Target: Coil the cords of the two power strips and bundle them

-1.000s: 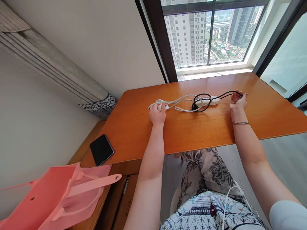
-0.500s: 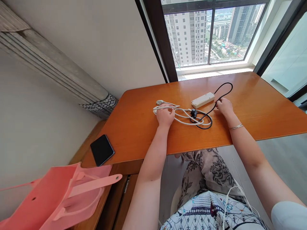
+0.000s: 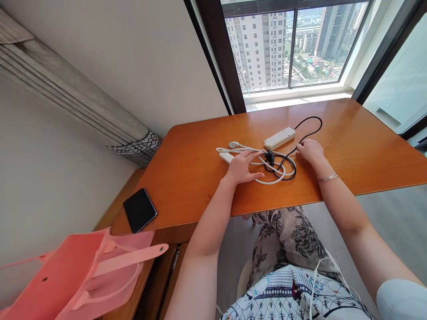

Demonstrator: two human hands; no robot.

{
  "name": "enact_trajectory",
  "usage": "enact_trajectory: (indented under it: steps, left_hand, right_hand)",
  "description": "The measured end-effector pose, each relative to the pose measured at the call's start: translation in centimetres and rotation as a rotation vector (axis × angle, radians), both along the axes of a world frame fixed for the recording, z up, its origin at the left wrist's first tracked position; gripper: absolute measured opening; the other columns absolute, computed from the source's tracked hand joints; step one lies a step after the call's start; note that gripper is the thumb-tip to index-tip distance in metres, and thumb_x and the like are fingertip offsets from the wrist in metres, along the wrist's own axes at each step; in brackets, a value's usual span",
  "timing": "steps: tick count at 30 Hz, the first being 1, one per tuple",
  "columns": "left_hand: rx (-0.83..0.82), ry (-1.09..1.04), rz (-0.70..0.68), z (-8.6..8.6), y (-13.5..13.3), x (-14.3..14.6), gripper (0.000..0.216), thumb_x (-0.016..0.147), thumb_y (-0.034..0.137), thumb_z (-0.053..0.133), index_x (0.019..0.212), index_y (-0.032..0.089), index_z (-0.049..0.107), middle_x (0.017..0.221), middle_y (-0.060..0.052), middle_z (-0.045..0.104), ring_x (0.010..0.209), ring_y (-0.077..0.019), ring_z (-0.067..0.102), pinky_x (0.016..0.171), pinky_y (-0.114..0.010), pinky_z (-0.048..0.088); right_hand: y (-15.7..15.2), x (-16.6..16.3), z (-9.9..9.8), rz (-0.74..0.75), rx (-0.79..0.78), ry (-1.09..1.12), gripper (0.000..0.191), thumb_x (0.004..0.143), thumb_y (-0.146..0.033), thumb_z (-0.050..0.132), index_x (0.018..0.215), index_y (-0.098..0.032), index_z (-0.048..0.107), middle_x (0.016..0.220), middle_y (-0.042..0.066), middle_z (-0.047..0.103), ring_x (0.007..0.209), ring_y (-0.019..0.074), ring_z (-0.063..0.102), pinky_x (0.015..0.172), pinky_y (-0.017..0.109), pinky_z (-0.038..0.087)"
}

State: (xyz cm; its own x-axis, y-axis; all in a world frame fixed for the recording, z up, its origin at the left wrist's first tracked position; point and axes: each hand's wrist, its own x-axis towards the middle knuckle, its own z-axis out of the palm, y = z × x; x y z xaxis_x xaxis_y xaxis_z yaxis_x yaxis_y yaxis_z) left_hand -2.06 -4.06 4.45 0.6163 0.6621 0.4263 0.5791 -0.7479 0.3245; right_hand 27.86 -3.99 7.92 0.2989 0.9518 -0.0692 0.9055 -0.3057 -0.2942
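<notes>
A tangle of a white cable and a black cable lies on the wooden table. My left hand rests over the white cable with thumb and fingers spread, its fingertips near a black plug. My right hand is closed, pinching the black cable to the right of the tangle. That cable loops up to a white power strip just behind. A white plug and a slim white block lie at the tangle's left end.
A dark-screened tablet or phone lies at the left of the table. Below it a pink bag hangs open beside wooden drawers. Behind the table are a window and a gathered curtain.
My left hand has let go of the white cable's left end, moved right and spread its fingers. The white plug and power strip have shifted slightly. My right hand still pinches the black cable.
</notes>
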Motion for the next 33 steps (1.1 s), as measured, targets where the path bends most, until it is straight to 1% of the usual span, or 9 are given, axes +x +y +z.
enact_trajectory:
  steps: [3,7,10,13,20,24,26,29,33]
  left_hand:
    - [0.013,0.135,-0.041,0.3,-0.6,0.7,0.11,0.061,0.08,0.078,0.148,0.017,0.057,0.144,-0.018,0.064,0.136,-0.0386,0.057,0.12,-0.052,0.04]
    - [0.03,0.274,-0.05,0.5,-1.1,1.3,0.101,0.06,0.079,0.08,0.141,0.02,0.066,0.148,-0.017,0.062,0.142,-0.0393,0.052,0.125,-0.054,0.031]
    - [0.05,0.297,-0.089,0.7,-1.6,1.7,0.098,0.062,0.077,0.08,0.14,0.018,0.065,0.147,-0.018,0.062,0.141,-0.0396,0.053,0.124,-0.056,0.032]
    - [0.064,0.317,-0.198,0.7,-2.4,2.5,0.085,0.07,0.069,0.078,0.138,0.019,0.066,0.142,-0.017,0.066,0.134,-0.0375,0.059,0.121,-0.055,0.037]
    - [0.146,0.337,-0.15,0.5,-2.9,3.8,0.033,0.08,0.031,0.072,0.11,0.018,0.072,0.109,-0.012,0.072,0.105,-0.0294,0.068,0.099,-0.045,0.051]
    - [0.221,0.32,-0.134,-0.1,-2.2,3.4,0.014,0.082,0.017,0.061,0.093,0.02,0.069,0.094,-0.007,0.069,0.093,-0.0241,0.065,0.1,-0.044,0.048]
    - [0.26,0.282,-0.119,-0.5,-1.9,3.3,0.015,0.082,0.014,0.058,0.09,0.021,0.068,0.092,-0.006,0.069,0.093,-0.023,0.065,0.1,-0.042,0.048]
    - [0.276,0.208,-0.059,-0.9,-1.7,3.1,0.016,0.083,0.015,0.057,0.092,0.022,0.068,0.099,-0.007,0.07,0.099,-0.0242,0.065,0.093,-0.04,0.05]
    - [0.23,0.102,0.074,-0.8,-1.6,2.8,0.018,0.086,0.022,0.057,0.099,0.023,0.069,0.113,-0.01,0.071,0.109,-0.027,0.066,0.096,-0.044,0.049]
  right_hand:
    - [-0.2,-0.2,-0.1,0.04,0.026,0.058,0.038,0.096,-0.035,0.048,0.093,-0.019,0.082,0.104,0.013,0.079,0.103,0.0252,0.071,0.08,0.03,0.051]
    - [-0.5,-1.4,-0.9,0.287,0.134,0.174,0.034,0.097,-0.037,0.053,0.096,-0.018,0.081,0.1,0.01,0.08,0.093,0.021,0.07,0.075,0.027,0.046]
    - [-0.6,-2.4,-1.9,0.506,0.154,0.148,0.03,0.097,-0.038,0.057,0.094,-0.018,0.08,0.096,0.009,0.079,0.086,0.0196,0.067,0.071,0.027,0.041]
    - [-0.5,-2.9,-2.6,0.635,0.182,0.125,0.024,0.095,-0.034,0.062,0.093,-0.017,0.079,0.091,0.008,0.078,0.082,0.0189,0.066,0.071,0.027,0.04]
    - [-0.9,-3.7,-2.4,0.574,0.156,0.167,0.025,0.098,-0.032,0.06,0.108,-0.017,0.077,0.104,0.009,0.079,0.094,0.0223,0.07,0.082,0.03,0.046]
    - [-1.3,-4.9,-2.4,0.486,0.154,0.224,0.051,0.095,-0.039,0.066,0.141,-0.017,0.059,0.109,0.008,0.079,0.103,0.0258,0.071,0.09,0.035,0.048]
    - [-1.3,-5.3,-2.5,0.49,0.15,0.2,0.05,0.094,-0.041,0.067,0.137,-0.018,0.062,0.109,0.008,0.079,0.107,0.0278,0.07,0.092,0.037,0.048]
    - [-1.1,-5.5,-2.7,0.541,0.148,0.174,0.032,0.09,-0.038,0.069,0.116,-0.019,0.073,0.11,0.009,0.078,0.111,0.0297,0.068,0.097,0.041,0.047]
    - [-0.9,-5.3,-3.1,0.626,0.168,0.305,0.035,0.081,-0.031,0.076,0.114,-0.02,0.073,0.114,0.007,0.077,0.115,0.0299,0.066,0.105,0.047,0.042]
